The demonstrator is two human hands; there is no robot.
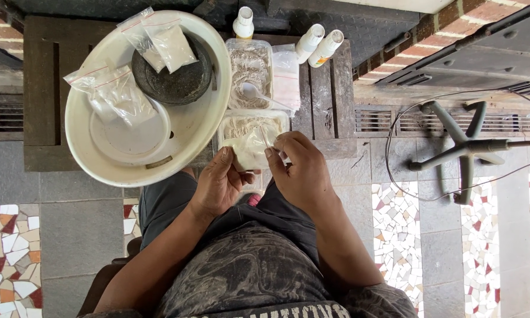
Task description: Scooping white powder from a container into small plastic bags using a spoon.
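Both hands (218,182) (300,171) grip closed on powder bag (247,150); 2 powder-filled tubs (249,68) behind.

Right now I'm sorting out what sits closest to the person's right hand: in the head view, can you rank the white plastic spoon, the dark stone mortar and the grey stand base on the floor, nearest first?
1. White plastic spoon: just beyond the right hand, in the tray of powder.
2. Dark stone mortar: farther off to the left, inside the cream basin.
3. Grey stand base: farthest, out to the right on the floor.
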